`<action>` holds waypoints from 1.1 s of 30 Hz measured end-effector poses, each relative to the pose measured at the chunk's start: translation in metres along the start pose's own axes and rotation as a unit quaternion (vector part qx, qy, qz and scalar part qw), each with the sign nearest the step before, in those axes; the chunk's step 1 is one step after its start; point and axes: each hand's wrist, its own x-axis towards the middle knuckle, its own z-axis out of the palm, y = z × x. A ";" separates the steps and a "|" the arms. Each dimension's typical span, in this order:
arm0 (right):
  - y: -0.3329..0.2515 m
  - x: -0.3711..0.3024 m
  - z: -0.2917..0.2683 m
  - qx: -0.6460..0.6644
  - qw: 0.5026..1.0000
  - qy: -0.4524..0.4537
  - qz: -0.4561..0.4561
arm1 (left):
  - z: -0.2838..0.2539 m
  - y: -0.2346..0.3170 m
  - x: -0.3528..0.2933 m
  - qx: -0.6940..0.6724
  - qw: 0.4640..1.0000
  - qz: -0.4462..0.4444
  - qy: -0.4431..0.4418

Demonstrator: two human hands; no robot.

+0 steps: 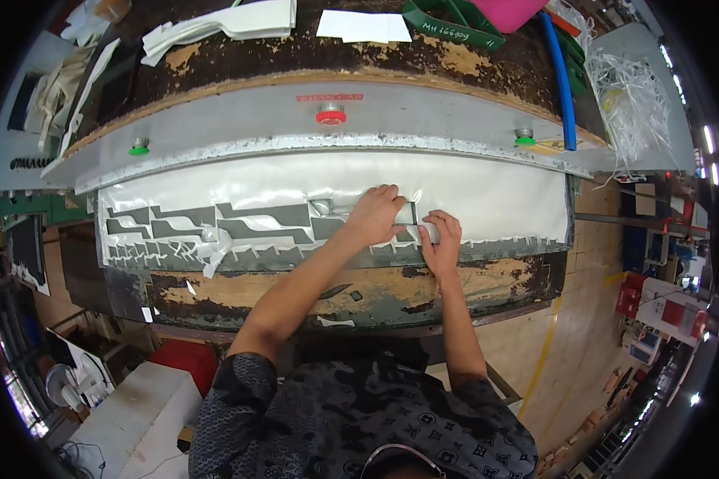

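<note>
A glossy white sheet [495, 191] lies over a grey bed, with several stepped, elongated openings cut through it on the left. In the middle is a narrow, thin-walled cutting die [415, 212] of similar outline, largely covered by my hands. My left hand [375, 215] reaches across it, fingers curled over its upper edge. To the right, my right hand [442, 242] closes thumb and fingers around the die's right end, though the exact contact is partly hidden. Crumpled white offcuts [213, 247] stick up at the sheet's near left part.
A grey beam with a red button [331, 115] and green buttons [139, 147] [525, 138] spans the far side. Above it, stacked white cut pieces [224, 25], a green die [454, 22] and a blue bar [559, 84] lie on a worn board. White shreds [635, 100] hang at right.
</note>
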 end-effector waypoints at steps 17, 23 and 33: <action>-0.029 0.009 -0.018 0.195 0.977 -0.086 0.031 | -0.122 0.087 -0.126 -0.201 0.872 -0.127 0.427; -0.171 -0.011 -0.022 0.472 0.877 -0.084 -0.033 | -0.110 0.121 -0.191 -0.314 0.827 -0.176 0.431; -0.228 -0.048 -0.028 0.639 0.651 -0.201 0.357 | -0.082 0.146 -0.213 -0.250 0.890 -0.104 0.368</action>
